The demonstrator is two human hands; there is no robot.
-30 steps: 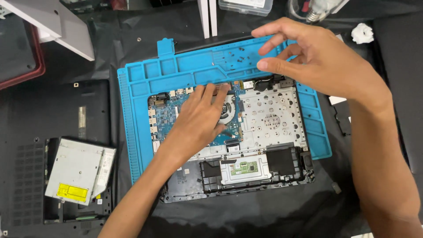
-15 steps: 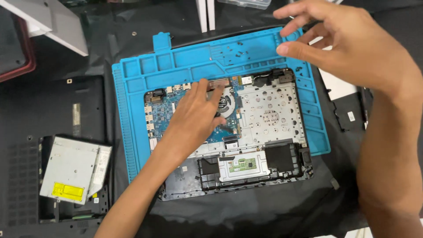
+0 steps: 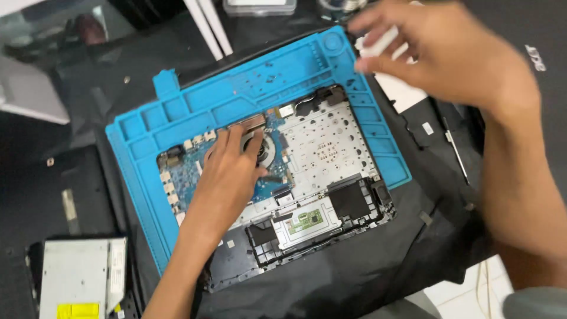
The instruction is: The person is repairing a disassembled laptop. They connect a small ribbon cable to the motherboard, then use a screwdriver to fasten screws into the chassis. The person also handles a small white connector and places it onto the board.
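An opened laptop base (image 3: 331, 147) lies on a blue repair mat (image 3: 248, 88), with its blue circuit board (image 3: 189, 171), fan and silver metal plate exposed. My left hand (image 3: 227, 177) lies flat on the circuit board beside the fan, fingers spread and holding nothing. Off the mat's far right corner, my right hand (image 3: 449, 59) is blurred. Its fingertips pinch a small white piece (image 3: 381, 41) just above a white sheet (image 3: 401, 91).
A silver optical drive (image 3: 77, 283) with a yellow label sits at the near left on a black cover. A thin screwdriver (image 3: 458, 156) lies to the right of the mat. White strips (image 3: 207, 26) and a clear container (image 3: 260, 7) stand at the far edge.
My right hand has moved away from over the mat to the far right corner and closed its fingers on a small white piece. My left hand has stayed on the circuit board.
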